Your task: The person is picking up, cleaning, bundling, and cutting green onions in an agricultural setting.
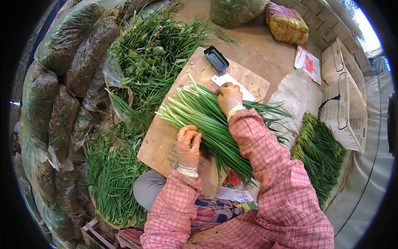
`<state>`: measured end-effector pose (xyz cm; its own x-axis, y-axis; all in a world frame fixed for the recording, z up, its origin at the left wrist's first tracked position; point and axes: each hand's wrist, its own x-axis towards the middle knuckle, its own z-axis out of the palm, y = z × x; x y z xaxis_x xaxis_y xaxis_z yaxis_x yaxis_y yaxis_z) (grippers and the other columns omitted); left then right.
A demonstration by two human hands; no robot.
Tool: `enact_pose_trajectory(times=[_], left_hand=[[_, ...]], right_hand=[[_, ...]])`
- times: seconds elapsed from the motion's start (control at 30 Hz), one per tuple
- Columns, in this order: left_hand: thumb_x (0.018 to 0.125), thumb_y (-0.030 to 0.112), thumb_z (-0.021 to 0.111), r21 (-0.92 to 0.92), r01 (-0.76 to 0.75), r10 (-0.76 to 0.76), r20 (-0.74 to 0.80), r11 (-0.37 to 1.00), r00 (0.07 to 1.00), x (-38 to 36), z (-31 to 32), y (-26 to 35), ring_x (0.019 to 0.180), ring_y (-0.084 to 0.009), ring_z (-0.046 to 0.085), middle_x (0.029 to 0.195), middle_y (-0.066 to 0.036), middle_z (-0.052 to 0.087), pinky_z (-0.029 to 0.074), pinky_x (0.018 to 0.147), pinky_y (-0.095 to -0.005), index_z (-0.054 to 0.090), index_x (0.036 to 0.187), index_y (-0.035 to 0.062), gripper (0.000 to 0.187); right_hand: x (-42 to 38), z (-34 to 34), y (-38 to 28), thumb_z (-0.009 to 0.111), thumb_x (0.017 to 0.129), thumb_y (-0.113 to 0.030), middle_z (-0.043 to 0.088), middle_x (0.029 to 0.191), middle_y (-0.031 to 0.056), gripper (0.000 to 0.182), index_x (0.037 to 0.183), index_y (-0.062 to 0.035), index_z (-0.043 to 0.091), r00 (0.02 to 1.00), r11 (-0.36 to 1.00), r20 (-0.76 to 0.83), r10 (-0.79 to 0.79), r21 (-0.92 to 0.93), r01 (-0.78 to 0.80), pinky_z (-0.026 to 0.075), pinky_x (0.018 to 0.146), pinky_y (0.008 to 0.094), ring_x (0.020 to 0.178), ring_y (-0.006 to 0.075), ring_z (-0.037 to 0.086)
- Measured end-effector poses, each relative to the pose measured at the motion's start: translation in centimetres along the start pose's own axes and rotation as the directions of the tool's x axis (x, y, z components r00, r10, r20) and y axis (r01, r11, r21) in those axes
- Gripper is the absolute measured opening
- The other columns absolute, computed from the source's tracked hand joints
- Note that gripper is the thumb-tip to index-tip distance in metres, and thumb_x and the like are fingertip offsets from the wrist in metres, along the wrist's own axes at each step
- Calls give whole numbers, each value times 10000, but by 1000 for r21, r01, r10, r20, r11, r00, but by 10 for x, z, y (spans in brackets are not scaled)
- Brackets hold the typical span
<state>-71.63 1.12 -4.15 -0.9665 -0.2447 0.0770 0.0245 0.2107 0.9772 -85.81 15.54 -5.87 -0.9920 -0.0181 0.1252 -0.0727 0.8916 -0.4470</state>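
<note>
Bundle of green onions (211, 124) lies across a wooden board (159, 145) on the person's lap. Long axis runs diagonally: pale cut ends up and away to the left of both hands, dark leaf tips trailing down toward the body and out to the right.

Left hand (188, 146), gloved, is curled partly closed over the near edge of the bundle, pressing the stalks together at mid-length. Right hand (229, 97), also gloved, sits closed on the far side of the bundle; a cleaver (226, 81) lies just beyond its knuckles, blade flat on the board. Cannot tell whether the fingers grip the handle or only the stalks.

Judgement: the step in hand looks like gathering and squaring the bundle, pale ends lined up. The next move likely calls for keeping the left-hand squeeze firm so the stalks stay even.

A small black tray (216, 58) rests past the cleaver. Loose greens (145, 62) are heaped beyond the board's left edge.
</note>
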Motion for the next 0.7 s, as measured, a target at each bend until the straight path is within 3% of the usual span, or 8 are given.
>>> enact_pose_trajectory(times=[0.1, 0.13, 0.27, 0.37, 0.4, 0.5, 0.53, 0.7], left_hand=[[766, -40, 606, -5, 9, -9, -35, 1000, 999, 0, 3, 2, 710, -121, 499, 911, -72, 521, 424, 592, -228, 553, 760, -16, 58], [774, -46, 595, 6, -6, 6, -28, 1000, 1000, -1, 3, 1, 683, -115, 503, 911, -72, 513, 433, 580, -225, 552, 759, -19, 53], [792, -52, 572, 14, -44, 44, -9, 999, 999, 0, 0, 0, 634, -104, 512, 899, -71, 498, 451, 553, -219, 549, 755, -25, 52], [802, -37, 576, -24, -13, 13, -13, 1000, 1000, -1, -3, 5, 638, -106, 527, 898, -72, 510, 460, 563, -218, 556, 757, -25, 50], [806, -30, 578, -40, 4, -5, -17, 999, 1000, -2, -4, 6, 638, -106, 534, 900, -73, 516, 464, 568, -217, 560, 759, -25, 51], [813, -6, 592, -252, 110, -124, -40, 961, 991, -6, -9, 7, 655, -115, 566, 915, -87, 556, 482, 608, -221, 581, 779, -21, 39], [814, -2, 596, -273, 117, -131, -34, 955, 991, -7, -10, 5, 663, -118, 574, 916, -93, 568, 486, 621, -225, 586, 785, -20, 36], [805, 0, 612, -400, 217, -236, 2, 891, 972, -9, -12, 2, 709, -128, 597, 899, -97, 607, 490, 676, -236, 596, 816, -22, 30]], right_hand=[[-19, 4, -2, 515, 748, -112, 612, 946, 116, 191, 835, -82, 682, 994, 982, 79, -69, 183, 54, 437, 811, 422, 921, 333, 548], [-25, 5, -3, 511, 746, -100, 625, 912, 141, 188, 830, -59, 674, 996, 979, 11, -87, 187, 83, 447, 812, 413, 880, 337, 576], [-20, 10, 2, 493, 742, -93, 628, 884, 168, 218, 874, -62, 664, 998, 960, 44, -34, 280, 20, 447, 816, 399, 874, 324, 587], [-10, 5, 2, 481, 741, -104, 624, 911, 180, 239, 897, -78, 660, 956, 944, 238, 172, 238, -229, 443, 818, 405, 898, 336, 580], [-7, 9, 5, 468, 751, -117, 619, 937, 193, 242, 899, -85, 657, 970, 920, 167, 179, 321, -225, 440, 823, 410, 925, 353, 573], [8, 13, 6, 467, 787, -160, 615, 957, 201, 237, 907, -74, 652, 925, 889, 186, 330, 269, -371, 441, 827, 410, 935, 362, 571], [19, 26, 12, 576, 762, -260, 637, 922, 177, 259, 932, -85, 663, 914, 905, 157, 374, 155, -397, 450, 811, 381, 906, 323, 597], [32, 16, -5, 697, 631, -393, 644, 930, 168, 450, 930, -59, 658, 859, 892, 273, 432, 9, -452, 449, 836, 361, 933, 296, 603]])
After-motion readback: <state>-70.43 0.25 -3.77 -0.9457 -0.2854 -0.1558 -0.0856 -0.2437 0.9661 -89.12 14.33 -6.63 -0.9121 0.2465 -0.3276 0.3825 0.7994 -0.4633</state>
